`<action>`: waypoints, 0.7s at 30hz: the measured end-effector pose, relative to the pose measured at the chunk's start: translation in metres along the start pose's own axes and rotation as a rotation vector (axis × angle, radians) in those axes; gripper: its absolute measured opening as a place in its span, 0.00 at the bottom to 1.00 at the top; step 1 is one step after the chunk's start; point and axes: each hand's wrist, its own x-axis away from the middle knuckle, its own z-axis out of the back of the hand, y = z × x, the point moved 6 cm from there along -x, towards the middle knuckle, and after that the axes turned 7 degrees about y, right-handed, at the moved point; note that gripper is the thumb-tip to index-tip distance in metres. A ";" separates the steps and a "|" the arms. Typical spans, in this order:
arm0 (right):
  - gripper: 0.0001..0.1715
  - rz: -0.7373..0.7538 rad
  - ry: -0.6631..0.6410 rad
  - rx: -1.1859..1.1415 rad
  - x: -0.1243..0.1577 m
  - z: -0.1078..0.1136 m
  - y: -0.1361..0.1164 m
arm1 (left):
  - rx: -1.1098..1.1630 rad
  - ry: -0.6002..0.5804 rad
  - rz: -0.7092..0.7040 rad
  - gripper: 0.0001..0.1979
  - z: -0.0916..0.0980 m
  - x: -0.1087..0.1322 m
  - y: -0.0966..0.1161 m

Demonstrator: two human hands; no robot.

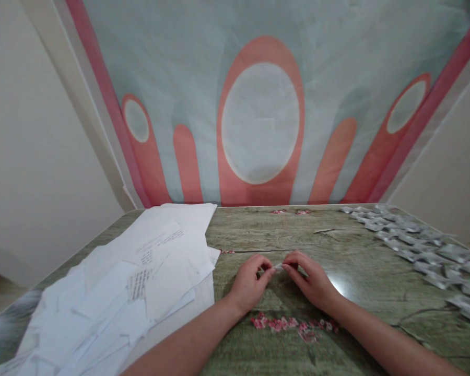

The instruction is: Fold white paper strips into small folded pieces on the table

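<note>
Between my two hands, just above the table's middle, is a small white piece of paper, narrow where it shows; most of it is hidden by fingers. My left hand pinches its left end with thumb and forefinger. On the other side, my right hand pinches the right end the same way. To the left of my left hand spreads a heap of loose white paper sheets, some with printed text. Several twisted grey-white wrapped pieces lie in rows at the right.
The table has a wood-grain surface with pink flower prints. A backdrop with red and white shapes stands along the far edge. Pale walls rise at both sides.
</note>
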 end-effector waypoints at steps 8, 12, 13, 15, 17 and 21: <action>0.05 -0.003 -0.039 -0.011 0.000 -0.001 0.001 | -0.003 0.003 0.003 0.03 0.001 0.000 0.000; 0.04 -0.004 -0.032 0.007 0.001 -0.001 0.001 | -0.014 0.003 -0.001 0.03 0.000 0.000 -0.001; 0.04 -0.002 -0.031 0.015 0.001 -0.001 0.001 | -0.018 0.003 0.001 0.03 0.000 0.000 -0.001; 0.03 0.000 -0.031 0.027 0.002 -0.001 0.001 | -0.025 0.005 0.006 0.03 0.000 0.001 -0.002; 0.03 0.001 -0.041 0.032 0.002 -0.002 0.002 | -0.031 0.007 0.010 0.03 0.000 0.001 -0.003; 0.03 -0.002 -0.069 0.033 0.001 -0.004 0.003 | -0.027 -0.017 0.018 0.03 -0.002 0.001 -0.003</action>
